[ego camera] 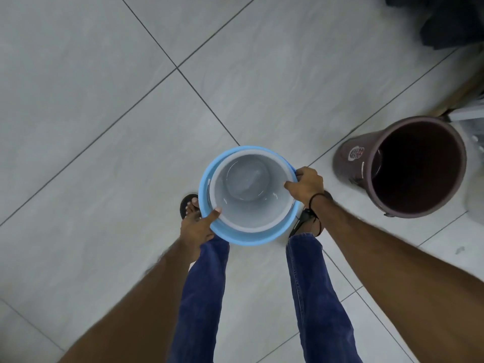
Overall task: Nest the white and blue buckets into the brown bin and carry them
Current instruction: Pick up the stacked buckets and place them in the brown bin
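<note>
The white bucket (251,189) sits inside the blue bucket (243,238), whose rim shows as a ring around it. I look straight down into them, between my feet. My left hand (197,227) grips the near-left rim of the pair, thumb over the white edge. My right hand (306,184) grips the right rim, fingers curled over the white edge. The brown bin (353,163) stands upright and empty on the floor to the right, about a hand's width from my right hand.
Pale grey floor tiles (104,127) stretch ahead and to the left. Dark fabric (450,19) lies at the top right corner. Pale objects and a wooden edge (468,87) crowd behind the bin at the right edge.
</note>
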Motion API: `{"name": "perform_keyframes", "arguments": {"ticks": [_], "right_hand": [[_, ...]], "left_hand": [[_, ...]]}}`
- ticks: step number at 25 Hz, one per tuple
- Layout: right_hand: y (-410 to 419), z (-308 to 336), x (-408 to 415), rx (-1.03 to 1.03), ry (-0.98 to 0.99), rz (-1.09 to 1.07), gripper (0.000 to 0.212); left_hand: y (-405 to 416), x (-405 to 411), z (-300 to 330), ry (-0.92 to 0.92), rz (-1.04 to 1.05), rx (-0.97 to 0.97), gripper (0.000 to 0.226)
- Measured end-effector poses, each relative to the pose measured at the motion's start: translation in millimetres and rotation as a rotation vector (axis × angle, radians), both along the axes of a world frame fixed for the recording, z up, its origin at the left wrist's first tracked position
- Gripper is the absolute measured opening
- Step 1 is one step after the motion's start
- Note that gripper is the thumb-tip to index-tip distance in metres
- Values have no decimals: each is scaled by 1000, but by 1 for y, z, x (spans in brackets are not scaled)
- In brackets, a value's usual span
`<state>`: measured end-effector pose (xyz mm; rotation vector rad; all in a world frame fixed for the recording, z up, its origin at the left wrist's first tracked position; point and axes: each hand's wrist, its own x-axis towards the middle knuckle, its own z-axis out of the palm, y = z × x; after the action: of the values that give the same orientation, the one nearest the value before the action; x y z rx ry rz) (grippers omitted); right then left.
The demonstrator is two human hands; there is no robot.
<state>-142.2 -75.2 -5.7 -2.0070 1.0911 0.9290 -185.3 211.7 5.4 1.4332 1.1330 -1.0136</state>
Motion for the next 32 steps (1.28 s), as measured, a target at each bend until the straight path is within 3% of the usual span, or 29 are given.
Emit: {"name": "perform_keyframes", "arguments": {"ticks": [5,10,15,19,24,29,32], "right_hand": [[-19,48,6,28,51,-146,40],[-74,157,12,86,-70,-379,26],[-175,269,-6,49,-167,-629,35],[-281,314,-48,17,-191,-733,36],[-368,279,-103,-7,-115,-832,39],[-389,150,-134,-28,-66,-879,40],[-375,81,-144,-41,-59,-937,53]], "left_hand": [[-25,50,57,-165,-36,137,51],[-79,117,162,-341,-332,163,60],[-194,154,271,-550,-555,62,50],[-313,149,313,-655,-742,-14,49],[-419,112,264,-646,-859,-36,47],[-459,85,139,-536,-971,95,51],[-460,78,73,-483,-1055,164,62]]}}
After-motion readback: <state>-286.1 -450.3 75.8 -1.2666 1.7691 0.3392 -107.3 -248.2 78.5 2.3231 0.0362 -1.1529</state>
